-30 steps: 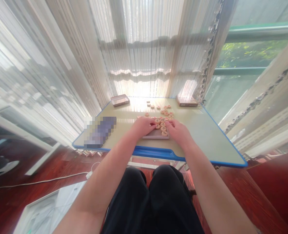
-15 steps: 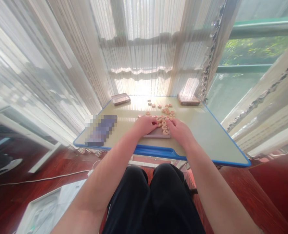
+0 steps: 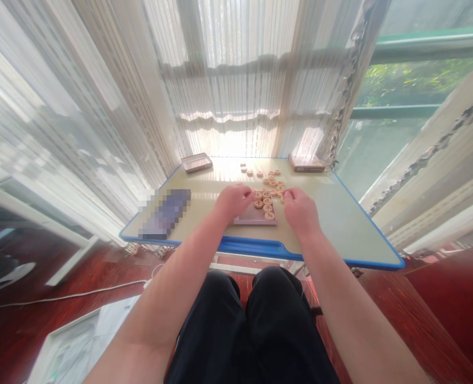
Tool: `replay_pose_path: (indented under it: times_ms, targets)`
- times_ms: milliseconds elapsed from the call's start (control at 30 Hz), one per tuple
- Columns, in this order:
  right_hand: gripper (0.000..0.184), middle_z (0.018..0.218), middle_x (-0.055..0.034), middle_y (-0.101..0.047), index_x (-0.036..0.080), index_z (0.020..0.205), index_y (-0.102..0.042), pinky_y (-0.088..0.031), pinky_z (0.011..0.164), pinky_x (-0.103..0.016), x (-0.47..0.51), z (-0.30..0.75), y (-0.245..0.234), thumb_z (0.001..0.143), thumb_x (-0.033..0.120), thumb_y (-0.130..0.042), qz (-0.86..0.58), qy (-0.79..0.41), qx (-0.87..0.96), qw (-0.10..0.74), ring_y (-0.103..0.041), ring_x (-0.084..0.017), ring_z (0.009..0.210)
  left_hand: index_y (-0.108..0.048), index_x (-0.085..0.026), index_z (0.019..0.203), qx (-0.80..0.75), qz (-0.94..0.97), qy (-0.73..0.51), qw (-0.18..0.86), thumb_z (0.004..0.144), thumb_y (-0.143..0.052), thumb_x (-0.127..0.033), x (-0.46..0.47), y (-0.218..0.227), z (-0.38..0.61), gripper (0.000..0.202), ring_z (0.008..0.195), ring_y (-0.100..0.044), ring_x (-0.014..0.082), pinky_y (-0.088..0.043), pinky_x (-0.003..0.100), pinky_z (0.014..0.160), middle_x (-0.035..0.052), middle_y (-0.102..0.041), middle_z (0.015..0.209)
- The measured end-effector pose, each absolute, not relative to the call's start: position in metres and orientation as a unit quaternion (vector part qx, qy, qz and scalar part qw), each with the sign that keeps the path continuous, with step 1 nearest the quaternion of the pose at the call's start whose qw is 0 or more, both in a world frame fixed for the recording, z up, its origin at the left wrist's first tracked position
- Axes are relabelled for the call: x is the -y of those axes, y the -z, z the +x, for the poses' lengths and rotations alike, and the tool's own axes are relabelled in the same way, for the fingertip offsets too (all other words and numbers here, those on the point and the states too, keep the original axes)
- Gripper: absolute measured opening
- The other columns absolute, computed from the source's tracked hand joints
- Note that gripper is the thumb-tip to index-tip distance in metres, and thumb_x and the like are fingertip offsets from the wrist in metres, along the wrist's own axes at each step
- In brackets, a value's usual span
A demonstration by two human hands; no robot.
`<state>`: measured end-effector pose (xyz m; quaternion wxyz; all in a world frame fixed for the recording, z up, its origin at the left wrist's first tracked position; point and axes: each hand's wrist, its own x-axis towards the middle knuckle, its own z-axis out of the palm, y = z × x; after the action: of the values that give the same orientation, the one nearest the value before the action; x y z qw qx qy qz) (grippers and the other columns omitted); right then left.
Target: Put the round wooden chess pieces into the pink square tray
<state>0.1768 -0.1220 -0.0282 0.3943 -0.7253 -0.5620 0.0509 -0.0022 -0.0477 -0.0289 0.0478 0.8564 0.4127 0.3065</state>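
A shallow open box [image 3: 250,215] lies near the table's front edge. Several round wooden Chinese chess pieces [image 3: 269,216] sit inside it, face up with dark characters, along its right and far sides. My left hand [image 3: 233,201] is over the box's left side, its fingers curled together; what they hold, if anything, is hidden. To the right of the box, my right hand [image 3: 301,211] has its thumb and finger pinched at a chess piece, mostly covered by the fingertips. Loose pieces with red characters [image 3: 273,183] lie just beyond the box.
More pieces [image 3: 249,173] are scattered farther back on the pale table [image 3: 340,224], which has a blue rim. A clear lid or tray [image 3: 197,162] stands at the back left, a flat box [image 3: 307,163] at the back right. A blurred dark object [image 3: 166,213] lies at left.
My right hand has moved right, away from the box, to the loose pieces beside it. My left hand has drawn back slightly left from the pieces in the box. The view has shifted a little.
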Motion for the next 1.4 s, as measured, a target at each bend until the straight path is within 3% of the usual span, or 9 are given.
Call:
replay_pose_path:
  times_ms: [133,233,433,700,933,1100,1400]
  targets:
    - [0.04,0.119,-0.0144,-0.062,0.01,0.114,-0.062,-0.035,0.099,-0.034,0.111,0.185,0.043,0.083,0.012,-0.037,-0.704,0.014,0.609,0.365,-0.052,-0.023,0.113,-0.067,-0.017,0.07,-0.447,0.81,-0.379,0.013,0.087,-0.042,-0.036,0.041,0.032,-0.006,0.037,0.068,-0.056,0.0174,-0.039,0.029,0.067,0.006,-0.065,0.069]
    - [0.037,0.109,-0.0141,-0.067,0.012,0.11,-0.066,-0.04,0.092,-0.034,0.108,0.188,0.051,0.084,0.016,-0.04,-0.714,-0.002,0.628,0.31,-0.057,-0.023,0.103,-0.068,-0.017,0.074,-0.464,0.788,-0.403,0.026,0.087,-0.043,-0.036,0.037,0.035,-0.008,0.034,0.075,-0.058,0.0187,-0.041,0.03,0.072,0.0069,-0.068,0.077]
    - [0.031,0.094,-0.0136,-0.071,0.012,0.098,-0.07,-0.04,0.089,-0.035,0.113,0.188,0.046,0.079,0.016,-0.046,-0.725,0.029,0.62,0.299,-0.061,-0.023,0.091,-0.07,-0.018,0.081,-0.472,0.781,-0.406,0.051,0.086,-0.045,-0.036,0.038,0.041,-0.007,0.031,0.085,-0.06,0.0209,-0.043,0.033,0.082,0.0068,-0.071,0.085]
    - [0.031,0.096,-0.0084,-0.067,0.015,0.102,-0.061,-0.046,0.078,-0.032,0.118,0.178,0.038,0.082,0.037,-0.053,-0.588,0.021,0.615,0.525,-0.059,-0.018,0.083,-0.072,-0.019,0.088,-0.405,0.8,-0.44,0.042,0.081,-0.054,-0.024,0.049,0.035,-0.008,0.02,0.093,-0.06,0.0194,-0.045,0.033,0.09,0.0058,-0.071,0.092]
    - [0.026,0.098,-0.0058,-0.066,0.02,0.099,-0.06,-0.047,0.078,-0.03,0.124,0.165,0.036,0.081,0.039,-0.058,-0.535,0.023,0.659,0.528,-0.058,-0.016,0.079,-0.074,-0.019,0.088,-0.34,0.8,-0.44,0.226,0.077,-0.061,-0.044,0.064,0.025,-0.003,0.03,0.079,-0.064,0.0172,-0.049,0.029,0.076,0.0053,-0.073,0.084]
    - [0.022,0.096,-0.0049,-0.068,0.022,0.099,-0.063,-0.047,0.083,-0.032,0.126,0.163,0.036,0.083,0.036,-0.057,-0.538,0.019,0.687,0.488,-0.06,-0.018,0.088,-0.075,-0.016,0.088,-0.306,0.784,-0.401,0.363,0.075,-0.062,-0.048,0.068,0.022,-0.001,0.037,0.077,-0.065,0.0179,-0.049,0.027,0.072,0.0052,-0.073,0.081]
    - [0.022,0.108,-0.0053,-0.068,0.023,0.098,-0.066,-0.041,0.098,-0.035,0.129,0.157,0.033,0.088,0.033,-0.05,-0.498,0.06,0.733,0.459,-0.058,-0.019,0.105,-0.074,-0.014,0.081,-0.302,0.747,-0.417,0.421,0.071,-0.066,-0.048,0.065,0.023,0.0,0.036,0.072,-0.063,0.0159,-0.048,0.025,0.067,0.0053,-0.072,0.076]
